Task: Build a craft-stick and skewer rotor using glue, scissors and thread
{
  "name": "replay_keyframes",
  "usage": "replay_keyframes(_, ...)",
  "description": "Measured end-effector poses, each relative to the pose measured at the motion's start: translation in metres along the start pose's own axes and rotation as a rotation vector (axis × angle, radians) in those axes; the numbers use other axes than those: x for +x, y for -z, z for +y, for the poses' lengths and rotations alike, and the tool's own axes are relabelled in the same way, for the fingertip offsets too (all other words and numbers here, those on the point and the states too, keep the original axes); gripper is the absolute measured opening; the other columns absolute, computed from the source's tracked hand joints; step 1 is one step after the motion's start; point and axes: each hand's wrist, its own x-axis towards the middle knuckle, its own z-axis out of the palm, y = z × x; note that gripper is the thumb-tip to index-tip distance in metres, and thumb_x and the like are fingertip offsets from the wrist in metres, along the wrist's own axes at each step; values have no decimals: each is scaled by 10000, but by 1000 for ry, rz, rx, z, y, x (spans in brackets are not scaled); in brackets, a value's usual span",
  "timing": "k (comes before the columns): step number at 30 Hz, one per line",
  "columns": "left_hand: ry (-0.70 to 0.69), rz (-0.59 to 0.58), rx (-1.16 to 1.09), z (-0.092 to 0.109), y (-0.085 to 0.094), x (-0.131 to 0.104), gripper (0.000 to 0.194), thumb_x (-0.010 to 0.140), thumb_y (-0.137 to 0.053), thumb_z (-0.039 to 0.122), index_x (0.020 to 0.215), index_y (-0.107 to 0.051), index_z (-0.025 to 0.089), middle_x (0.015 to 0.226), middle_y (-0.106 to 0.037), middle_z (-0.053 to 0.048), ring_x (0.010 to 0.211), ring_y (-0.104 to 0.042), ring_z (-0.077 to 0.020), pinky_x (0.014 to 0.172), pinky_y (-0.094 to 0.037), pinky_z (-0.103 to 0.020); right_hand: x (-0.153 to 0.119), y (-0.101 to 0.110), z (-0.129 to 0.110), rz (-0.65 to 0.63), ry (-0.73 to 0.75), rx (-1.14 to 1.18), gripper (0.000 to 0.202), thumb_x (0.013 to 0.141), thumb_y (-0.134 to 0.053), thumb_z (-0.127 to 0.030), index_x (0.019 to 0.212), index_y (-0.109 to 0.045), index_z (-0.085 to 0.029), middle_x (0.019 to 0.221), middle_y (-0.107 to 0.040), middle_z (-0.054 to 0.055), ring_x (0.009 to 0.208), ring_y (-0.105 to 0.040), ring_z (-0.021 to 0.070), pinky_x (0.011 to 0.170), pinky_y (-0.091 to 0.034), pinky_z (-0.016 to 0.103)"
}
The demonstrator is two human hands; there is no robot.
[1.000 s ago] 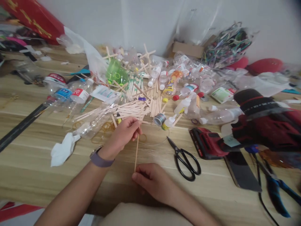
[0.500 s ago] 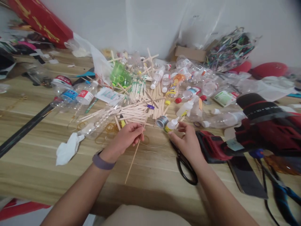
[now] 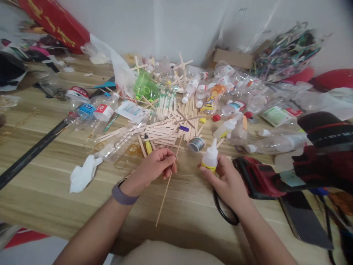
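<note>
Between the thumb and fingers of my left hand (image 3: pixel 158 164) is a thin wooden stick (image 3: pixel 164 197), slanting down toward me. A fine wire or thread runs from near those fingers toward the right; where it ends I cannot tell. My right hand (image 3: pixel 226 180) is closed around a small glue bottle (image 3: pixel 210 157) with a white nozzle pointing up and a yellow label. Just beyond the bottle lies a spool of wire or thread (image 3: pixel 196 144). Black-handled scissors (image 3: pixel 224 211) lie partly hidden under my right hand.
Flat craft sticks (image 3: pixel 162 131) are heaped ahead of my hands. Plastic bottles (image 3: pixel 277 142) crowd the back and right. A red and black power tool (image 3: pixel 259 176) and a phone (image 3: pixel 305 219) lie at right. A crumpled tissue (image 3: pixel 85 173) is at left.
My right hand has taken hold of the glue bottle and lifted it away from beside the spool, toward me. My left hand keeps the stick. The view has shifted slightly.
</note>
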Motion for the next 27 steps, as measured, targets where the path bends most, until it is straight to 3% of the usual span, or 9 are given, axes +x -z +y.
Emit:
replay_keyframes(3,8,-38,0,0,0,-1,240,800,-622,400,789,-536,176,600,-638,14,393,-496,-72,382,-372,-180,-11,-10,-6,-75,-43,185,323,831,-604,-505,980,-583,-220,897,-671,56,814,-613,216,723,-477,313)
replay_keyframes(7,10,-46,4,0,2,-1,241,802,-613,409,792,-527,185,591,-634,16,400,-509,-82,388,-380,-185,-15,-19,-5,-42,-61,247,428,821,-625,-515,1143,-571,-238,1111,-661,73,995,-601,243,805,-470,325)
replay_keyframes(12,20,-4,21,-1,6,2,195,810,-600,359,758,-523,188,531,-570,54,373,-394,-53,379,-285,-168,-18,-25,12,113,-158,433,386,733,-756,-456,985,-543,-255,812,-592,-3,671,-519,156,592,-418,253)
replay_keyframes(19,68,85,5,-3,5,2,222,840,-569,358,713,-523,182,502,-481,76,405,-334,-51,409,-224,-181,-19,-24,18,237,-227,730,425,739,-726,-551,1027,-556,-288,878,-612,26,720,-586,177,674,-491,320)
replay_keyframes(23,98,115,-20,-5,2,-1,248,847,-565,378,703,-507,185,519,-478,72,406,-326,-51,412,-219,-191,-11,-26,0,90,-283,1015,482,691,-723,-670,999,-596,-323,967,-669,29,857,-651,223,813,-532,419)
replay_keyframes(27,114,121,-51,-6,-2,-6,255,837,-585,426,761,-543,186,545,-493,65,434,-348,-62,433,-238,-200,-6,-40,-18,-103,-356,1147,487,620,-830,-577,952,-626,-286,1014,-720,56,1072,-630,282,969,-467,456)
